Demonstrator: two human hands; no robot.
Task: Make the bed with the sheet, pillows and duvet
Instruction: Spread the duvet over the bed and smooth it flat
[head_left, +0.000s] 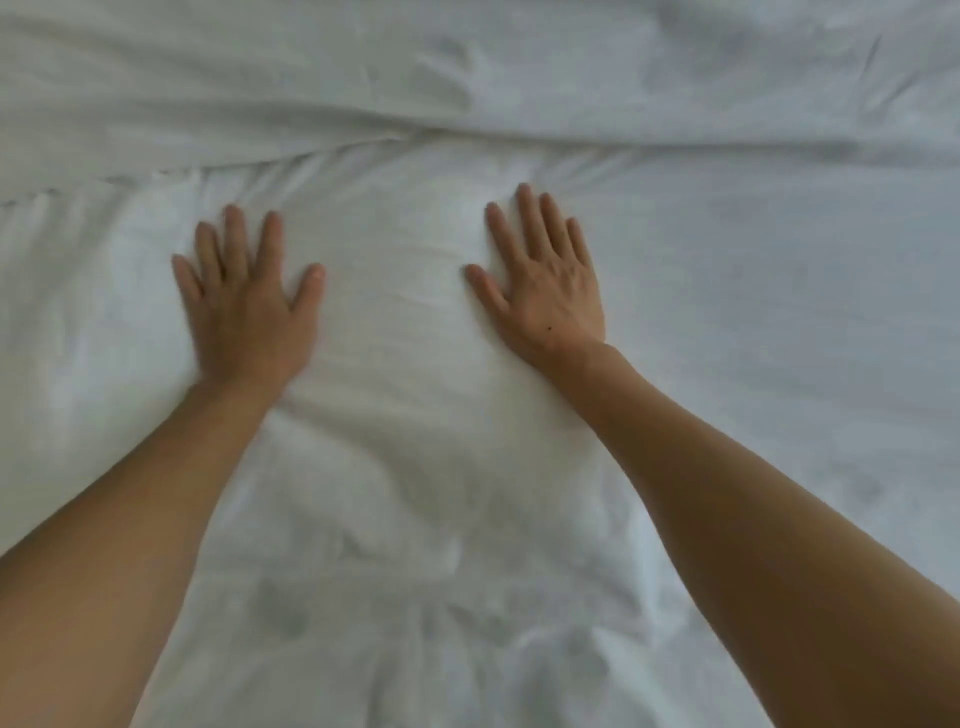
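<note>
White bedding fills the whole view. A soft, puffy white duvet (405, 374) lies under both my hands. My left hand (247, 306) rests flat on it, palm down with fingers spread. My right hand (545, 283) lies flat on it too, fingers straight and pointing away from me. A long fold (467, 135) runs across the fabric just beyond my fingertips, with more white fabric (519, 57) behind it. Whether that far layer is sheet or duvet, I cannot tell. No pillows are visible.
Wrinkles gather at the left by the fold (130, 182) and near the bottom centre (441, 623). The fabric to the right (779, 312) lies smoother. No bed edge, floor or furniture shows.
</note>
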